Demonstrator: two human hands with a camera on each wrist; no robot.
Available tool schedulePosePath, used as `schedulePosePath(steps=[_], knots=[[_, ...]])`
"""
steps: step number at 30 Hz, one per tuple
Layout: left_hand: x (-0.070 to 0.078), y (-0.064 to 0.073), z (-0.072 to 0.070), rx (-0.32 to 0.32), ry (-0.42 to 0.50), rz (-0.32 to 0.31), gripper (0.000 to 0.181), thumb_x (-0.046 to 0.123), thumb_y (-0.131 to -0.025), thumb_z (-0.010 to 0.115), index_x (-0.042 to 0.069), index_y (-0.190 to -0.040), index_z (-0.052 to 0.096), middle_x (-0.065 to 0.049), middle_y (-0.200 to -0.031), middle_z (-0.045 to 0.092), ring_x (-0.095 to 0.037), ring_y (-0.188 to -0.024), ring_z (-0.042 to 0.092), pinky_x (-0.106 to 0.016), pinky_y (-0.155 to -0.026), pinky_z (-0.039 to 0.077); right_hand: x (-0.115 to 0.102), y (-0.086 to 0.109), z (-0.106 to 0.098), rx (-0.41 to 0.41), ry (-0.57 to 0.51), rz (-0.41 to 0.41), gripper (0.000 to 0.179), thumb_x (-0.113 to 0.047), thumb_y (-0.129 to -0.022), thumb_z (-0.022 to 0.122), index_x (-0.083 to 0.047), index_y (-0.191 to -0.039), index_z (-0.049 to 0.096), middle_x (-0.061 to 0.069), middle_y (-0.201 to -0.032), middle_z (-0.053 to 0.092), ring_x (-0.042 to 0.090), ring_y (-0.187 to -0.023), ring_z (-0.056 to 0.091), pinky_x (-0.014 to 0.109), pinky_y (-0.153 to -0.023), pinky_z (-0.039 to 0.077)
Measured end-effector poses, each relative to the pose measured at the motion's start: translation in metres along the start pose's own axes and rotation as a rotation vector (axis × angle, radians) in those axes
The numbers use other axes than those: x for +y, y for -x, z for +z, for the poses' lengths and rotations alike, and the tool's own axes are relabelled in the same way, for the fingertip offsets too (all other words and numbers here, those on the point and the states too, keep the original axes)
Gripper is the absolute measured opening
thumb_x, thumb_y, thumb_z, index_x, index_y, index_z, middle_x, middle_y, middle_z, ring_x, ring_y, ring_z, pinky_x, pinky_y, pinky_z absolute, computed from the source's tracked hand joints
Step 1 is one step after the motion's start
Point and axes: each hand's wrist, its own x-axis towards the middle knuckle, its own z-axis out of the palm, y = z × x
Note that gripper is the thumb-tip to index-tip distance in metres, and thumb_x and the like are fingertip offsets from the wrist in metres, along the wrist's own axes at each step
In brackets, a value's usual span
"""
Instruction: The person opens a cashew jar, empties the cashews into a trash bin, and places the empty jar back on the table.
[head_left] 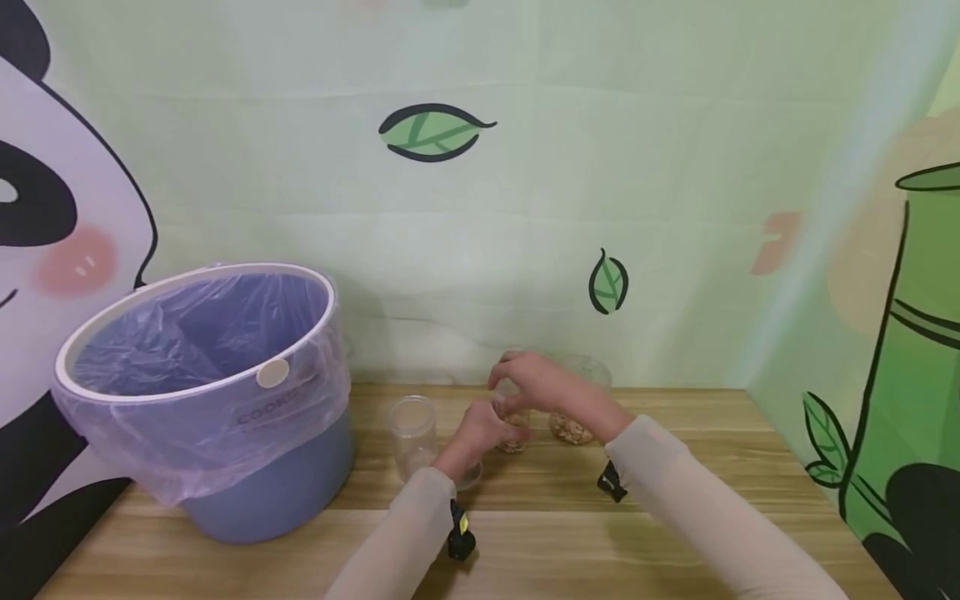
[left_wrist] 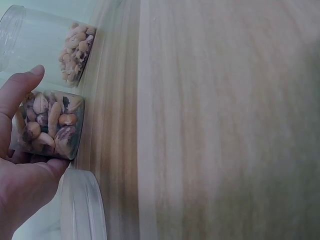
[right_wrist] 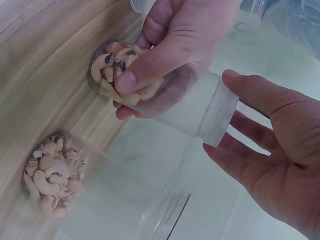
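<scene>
In the head view my left hand (head_left: pixel 480 429) grips the lower part of a small clear jar (right_wrist: pixel 192 107) that holds cashews and other nuts (left_wrist: pixel 50 125). The jar stands upright on the wooden table. My right hand (right_wrist: pixel 275 150) has its thumb and fingertips around the frosted lid (right_wrist: pixel 220 117) at the jar's top. Whether the lid is loose cannot be seen. Close to the right hand is a wider clear jar (right_wrist: pixel 135 195), partly filled with nuts (head_left: pixel 572 429). A clear plastic round piece (left_wrist: pixel 82 210) lies beside the left hand.
Left of the hands stands another clear jar (head_left: pixel 412 429) with no nuts visible in it. A large blue bin (head_left: pixel 270 479), lined with a purple plastic bag (head_left: pixel 202 450), occupies the left of the table (head_left: pixel 540 558). A printed green backdrop (head_left: pixel 510 183) rises behind.
</scene>
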Motion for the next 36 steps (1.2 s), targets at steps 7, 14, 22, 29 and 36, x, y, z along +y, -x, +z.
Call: schedulePosePath(steps=[7, 14, 22, 29, 36], knots=[[0.0, 0.0, 0.0, -0.005, 0.002, 0.003, 0.032, 0.014, -0.077, 0.089, 0.008, -0.078, 0.058, 0.003, -0.087, 0.059, -0.013, -0.084, 0.05, -0.027, -0.072, 0.044, 0.007, 0.001, -0.005, -0.038, 0.038, -0.127, 0.02, -0.012, -0.091, 0.076, -0.007, -0.111, 0.073, 0.01, -0.117, 0.067, 0.027, -0.112, 0.062, 0.039, -0.097, 0.051], [-0.002, 0.001, 0.0, -0.022, 0.046, 0.032, 0.039, 0.01, -0.078, 0.088, 0.003, -0.113, 0.071, -0.005, -0.116, 0.071, -0.018, -0.106, 0.061, -0.035, -0.091, 0.051, 0.008, 0.0, -0.005, -0.042, 0.023, -0.134, 0.026, -0.014, -0.096, 0.069, -0.009, -0.121, 0.071, 0.01, -0.126, 0.066, 0.028, -0.121, 0.06, 0.042, -0.103, 0.048], [-0.001, 0.0, 0.0, -0.046, 0.061, 0.016, 0.023, 0.011, -0.078, 0.088, 0.0, -0.092, 0.073, 0.005, -0.089, 0.07, -0.009, -0.088, 0.056, -0.025, -0.075, 0.047, -0.011, -0.006, 0.01, 0.06, 0.153, 0.297, 0.052, -0.046, -0.105, 0.052, 0.0, -0.128, 0.064, 0.021, -0.12, 0.066, 0.036, -0.109, 0.064, 0.047, -0.093, 0.054], [0.001, 0.001, 0.002, -0.047, 0.158, 0.031, 0.04, 0.002, -0.077, 0.087, 0.003, -0.115, 0.072, -0.004, -0.115, 0.073, -0.011, -0.099, 0.061, -0.025, -0.084, 0.052, -0.016, -0.009, 0.013, 0.058, 0.165, 0.39, 0.044, -0.041, -0.095, 0.065, 0.0, -0.11, 0.067, 0.019, -0.102, 0.063, 0.032, -0.083, 0.064, 0.046, -0.075, 0.057], [0.0, 0.001, 0.001, -0.009, 0.046, -0.013, 0.041, 0.011, -0.076, 0.09, 0.002, -0.11, 0.071, -0.005, -0.115, 0.07, -0.017, -0.103, 0.061, -0.034, -0.09, 0.052, -0.011, -0.008, 0.007, 0.012, 0.065, 0.285, 0.034, -0.03, -0.088, 0.073, -0.007, -0.113, 0.072, 0.011, -0.108, 0.066, 0.026, -0.095, 0.063, 0.041, -0.084, 0.055]])
